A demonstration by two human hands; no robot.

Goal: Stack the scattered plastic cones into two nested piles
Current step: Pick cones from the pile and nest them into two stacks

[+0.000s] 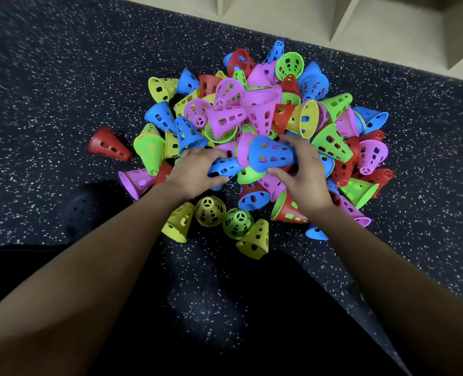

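A heap of several perforated plastic cones (254, 112) in blue, pink, red, green and yellow lies on the dark speckled floor (48, 85). My left hand (195, 172) grips a blue cone (224, 168) lying on its side at the near edge of the heap. My right hand (299, 172) holds another blue cone (272, 156), thumb under it and fingers over its narrow end. A pink cone (243, 150) sits between the two blue ones. Whether the cones are nested into each other I cannot tell.
One red cone (108, 145) lies apart to the left. Yellow and green cones (211, 211) lie loose in front of the heap, close to my knees. A dark perforated shoe (82, 213) shows at left. Pale shelving (360, 20) runs along the back.
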